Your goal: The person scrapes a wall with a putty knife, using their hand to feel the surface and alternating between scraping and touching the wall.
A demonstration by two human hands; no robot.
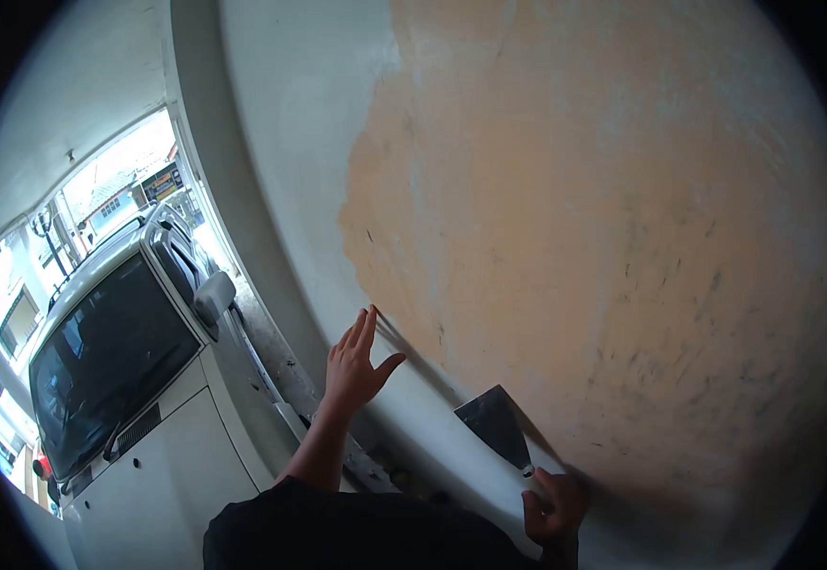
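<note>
My right hand (556,508) grasping a scraper (507,439), its wide blade (491,416) just ahead of my grip, peach-patched wall (546,237) beyond, my left hand (357,369) unclenched, thumb spread, a pale vehicle (171,446) farther left

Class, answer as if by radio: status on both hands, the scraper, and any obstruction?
Left hand open, at or near wall. Right hand gripping scraper; blade contact with wall unclear. Vehicle off left, not blocking blade.

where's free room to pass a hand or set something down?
Pass: orange patch above left hand and scraper. Set down: car hood between windshield and shirt looks bare, maybe sloped. Crowded: around scraper, right hand, shirt.
</note>
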